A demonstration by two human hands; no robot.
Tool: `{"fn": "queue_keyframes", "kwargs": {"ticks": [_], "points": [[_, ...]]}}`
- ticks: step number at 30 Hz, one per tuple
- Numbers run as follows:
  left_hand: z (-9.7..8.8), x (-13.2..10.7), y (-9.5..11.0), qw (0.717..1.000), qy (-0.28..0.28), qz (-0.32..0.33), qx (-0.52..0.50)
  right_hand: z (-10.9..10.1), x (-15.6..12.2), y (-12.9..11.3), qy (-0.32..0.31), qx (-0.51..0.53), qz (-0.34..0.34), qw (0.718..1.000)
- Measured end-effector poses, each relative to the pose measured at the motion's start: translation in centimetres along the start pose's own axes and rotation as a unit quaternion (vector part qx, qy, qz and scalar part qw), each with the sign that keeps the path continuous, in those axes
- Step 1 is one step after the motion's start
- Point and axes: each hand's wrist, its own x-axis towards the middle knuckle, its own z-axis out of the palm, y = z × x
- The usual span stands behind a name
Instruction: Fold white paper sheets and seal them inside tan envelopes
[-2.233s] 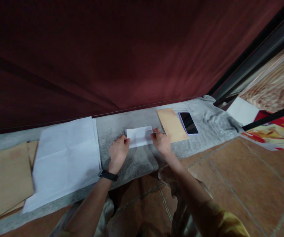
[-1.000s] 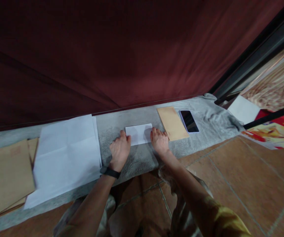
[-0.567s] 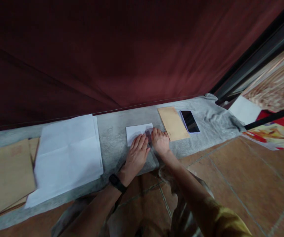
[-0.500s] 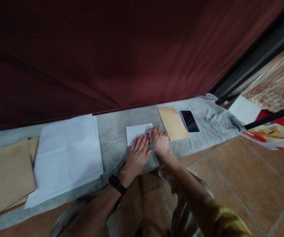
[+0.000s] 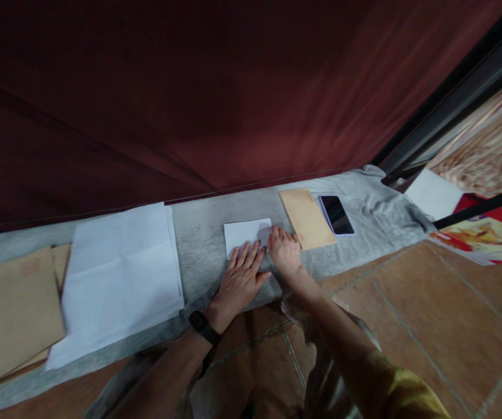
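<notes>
A small folded sheet of white paper [image 5: 244, 233] lies on the grey cloth in front of me. My left hand [image 5: 242, 274] rests flat with fingers spread, its fingertips on the paper's near edge and the thumb pointing right. Curled at the right end of the paper is my right hand [image 5: 285, 251], its fingers closed on that edge; the exact grip is hidden. Just right of this hand lies a tan envelope [image 5: 307, 218], close to its knuckles.
Left of the hands sits a stack of large white sheets [image 5: 122, 279], beside several brown envelopes [image 5: 13, 308]. A phone [image 5: 337, 215] lies right of the tan envelope. Dark red fabric [image 5: 216, 105] hangs behind the narrow cloth-covered surface [image 5: 202, 238]. A colourful box [image 5: 491, 233] stands far right.
My left hand has slid slightly toward me on the paper, its thumb spreading away from the fingers. My right hand stays at the right edge.
</notes>
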Motion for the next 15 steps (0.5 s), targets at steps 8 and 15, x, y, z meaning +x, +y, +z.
{"fn": "queue_keyframes", "kwargs": {"ticks": [8,15], "points": [[0.1,0.0,-0.2,1.000,-0.001,0.005,0.003,-0.6,-0.1,-0.4,0.048,0.102,-0.067,0.991],[-0.1,-0.2,-0.2,0.999,-0.020,0.024,0.021,1.4,-0.4,-1.2,-0.003,0.159,-0.214,0.964]]}}
